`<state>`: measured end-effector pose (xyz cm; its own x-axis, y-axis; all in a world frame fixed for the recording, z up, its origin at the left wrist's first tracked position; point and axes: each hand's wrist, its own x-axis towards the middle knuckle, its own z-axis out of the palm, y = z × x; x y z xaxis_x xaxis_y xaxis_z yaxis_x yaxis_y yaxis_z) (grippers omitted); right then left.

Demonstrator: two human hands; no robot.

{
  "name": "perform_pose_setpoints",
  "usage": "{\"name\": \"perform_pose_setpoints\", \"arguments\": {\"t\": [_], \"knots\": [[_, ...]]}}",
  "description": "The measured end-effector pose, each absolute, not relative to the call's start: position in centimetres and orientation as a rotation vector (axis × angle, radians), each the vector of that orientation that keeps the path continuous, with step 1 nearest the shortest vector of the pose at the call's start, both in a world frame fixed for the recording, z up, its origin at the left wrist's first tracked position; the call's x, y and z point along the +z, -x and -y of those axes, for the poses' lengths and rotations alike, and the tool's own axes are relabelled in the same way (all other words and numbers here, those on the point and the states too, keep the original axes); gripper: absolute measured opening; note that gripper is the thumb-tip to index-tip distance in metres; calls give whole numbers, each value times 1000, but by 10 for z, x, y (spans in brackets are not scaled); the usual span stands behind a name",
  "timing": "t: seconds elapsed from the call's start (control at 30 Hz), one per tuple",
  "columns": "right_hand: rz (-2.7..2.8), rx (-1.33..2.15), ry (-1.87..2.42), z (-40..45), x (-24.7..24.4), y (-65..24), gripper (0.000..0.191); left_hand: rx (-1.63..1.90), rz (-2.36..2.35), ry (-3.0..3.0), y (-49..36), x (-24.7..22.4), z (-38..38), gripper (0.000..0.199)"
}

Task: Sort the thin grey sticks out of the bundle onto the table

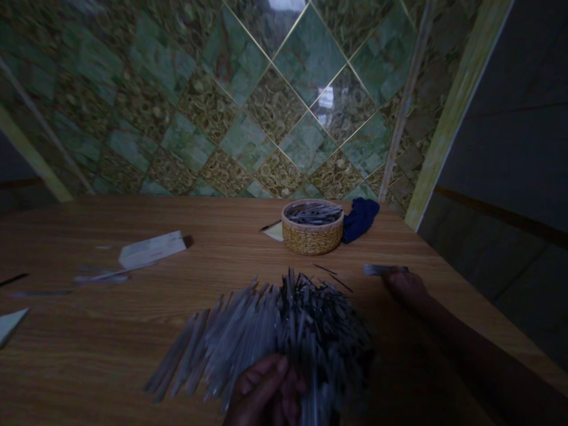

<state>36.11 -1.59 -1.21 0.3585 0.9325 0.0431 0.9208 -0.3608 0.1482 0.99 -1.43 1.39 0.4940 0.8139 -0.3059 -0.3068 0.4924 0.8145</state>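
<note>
While a woven basket [313, 239], beyond the right hand [409, 288] and to the left of its fingers, already holds plenty of thin strips [315, 213], a larger heap [270, 322] lies loose on the table [102, 361] just ahead of the fingers of the left hand [266, 387]; the work looks only partway along, with much left to handle. The heap's paler strips lie fanned out ahead of those fingers and leftward, while its darker ones form a tangle ahead and to the right. The right hand is stretched well away from the left, its forearm [473, 340] low over the table, fingers closed around a small bundle [375, 270] that juts out leftward past them. The left hand hangs low at the heap's near edge, thumb against curled forefinger; whether anything is pinched there I cannot tell.
</note>
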Motion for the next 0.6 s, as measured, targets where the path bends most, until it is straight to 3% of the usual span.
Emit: {"name": "perform_pose_setpoints", "arguments": {"t": [0.3, 0.5, 0.6], "knots": [[-2017, -76, -2562, 53, 4, -293, 30, 847, -806, -758, -13, 24, 19, 32], [-2500, -754, -2525, 85, 29, -230, 29, 880, -825, -748, -14, 21, 18, 30], [-2487, -785, -2527, 91, 31, -216, 23, 887, -837, -744, -14, 21, 16, 29]]}}
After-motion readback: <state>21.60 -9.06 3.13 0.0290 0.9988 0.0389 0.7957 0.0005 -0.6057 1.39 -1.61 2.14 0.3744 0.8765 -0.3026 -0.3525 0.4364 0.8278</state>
